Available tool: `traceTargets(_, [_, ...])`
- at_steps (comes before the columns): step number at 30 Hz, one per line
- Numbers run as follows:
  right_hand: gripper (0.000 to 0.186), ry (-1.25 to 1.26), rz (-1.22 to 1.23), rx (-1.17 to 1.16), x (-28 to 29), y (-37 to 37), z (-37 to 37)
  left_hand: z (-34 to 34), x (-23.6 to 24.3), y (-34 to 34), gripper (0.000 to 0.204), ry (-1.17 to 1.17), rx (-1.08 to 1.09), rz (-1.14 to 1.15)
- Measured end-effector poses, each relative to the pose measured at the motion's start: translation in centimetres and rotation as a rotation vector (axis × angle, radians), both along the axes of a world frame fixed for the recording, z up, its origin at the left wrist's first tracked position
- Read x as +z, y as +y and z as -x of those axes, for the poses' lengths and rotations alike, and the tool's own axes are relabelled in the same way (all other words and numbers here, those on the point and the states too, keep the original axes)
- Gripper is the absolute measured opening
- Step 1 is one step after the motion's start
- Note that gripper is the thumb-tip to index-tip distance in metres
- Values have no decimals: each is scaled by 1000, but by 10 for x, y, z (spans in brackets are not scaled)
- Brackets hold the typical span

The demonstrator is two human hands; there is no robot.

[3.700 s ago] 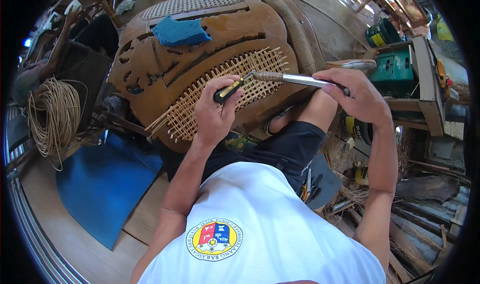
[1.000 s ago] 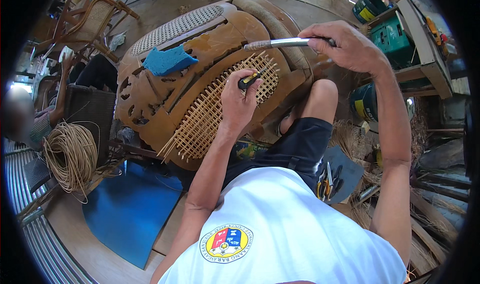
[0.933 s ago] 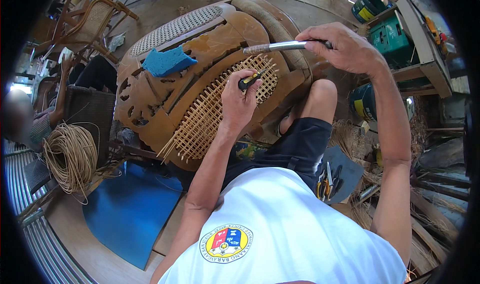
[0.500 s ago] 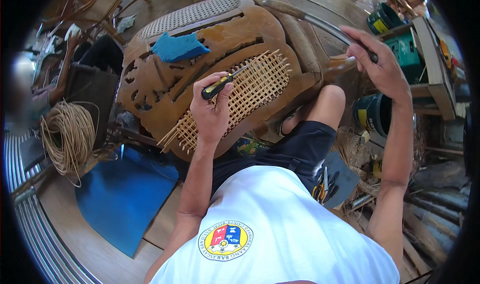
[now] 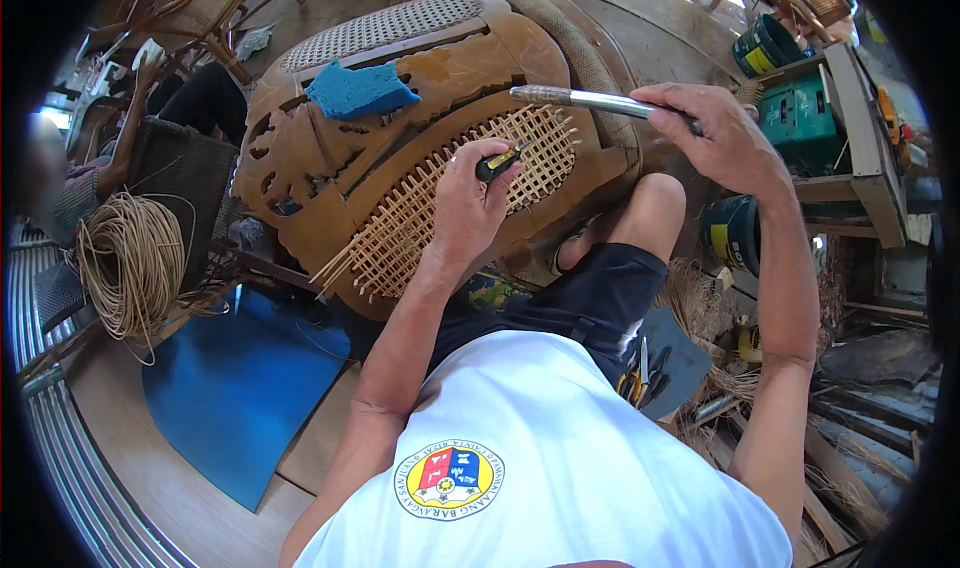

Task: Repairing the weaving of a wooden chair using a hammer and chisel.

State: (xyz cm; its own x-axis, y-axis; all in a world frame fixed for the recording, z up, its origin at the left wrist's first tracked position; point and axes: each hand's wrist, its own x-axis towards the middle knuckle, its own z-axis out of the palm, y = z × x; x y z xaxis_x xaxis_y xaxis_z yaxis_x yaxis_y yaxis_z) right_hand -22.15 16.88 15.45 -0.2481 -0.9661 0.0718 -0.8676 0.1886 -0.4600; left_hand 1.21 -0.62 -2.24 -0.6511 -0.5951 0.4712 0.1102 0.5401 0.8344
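My left hand (image 5: 468,206) is closed around a screwdriver (image 5: 497,164) with a black and yellow handle, over the woven cane panel (image 5: 400,246) of a carved wooden chair part (image 5: 340,193). Most of its blade is hard to see. My right hand (image 5: 722,136) grips the black handle of a long steel-shafted tool (image 5: 600,102), hammer-like; its brownish far end reaches above the panel's upper right. Loose cane ends stick out around the panel's border. On the wood above the panel rests a blue foam block (image 5: 360,90).
A coil of cane (image 5: 135,263) hangs at the left, near another person's arm (image 5: 125,153). A blue sheet (image 5: 235,398) lies below it. Dark buckets (image 5: 732,230) and a wooden shelf with a green case (image 5: 800,113) stand right. Pliers and other hand tools (image 5: 645,373) lie beside my leg.
My left hand has moved right along the cane panel with the screwdriver. My right hand has come slightly left and down, swinging the steel-shafted tool's far end lower, toward the panel.
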Motion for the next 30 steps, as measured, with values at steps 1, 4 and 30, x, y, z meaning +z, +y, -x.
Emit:
traceTargets(1, [28, 0, 1, 2, -8, -3, 2, 2, -2, -1, 26, -6, -2, 39])
traceTargets(4, [29, 87, 98, 171, -27, -6, 6, 2, -1, 2, 26, 13, -14, 35])
traceTargets(30, [28, 13, 1, 171, -13, -3, 7, 0, 5, -3, 25, 86, 13, -22])
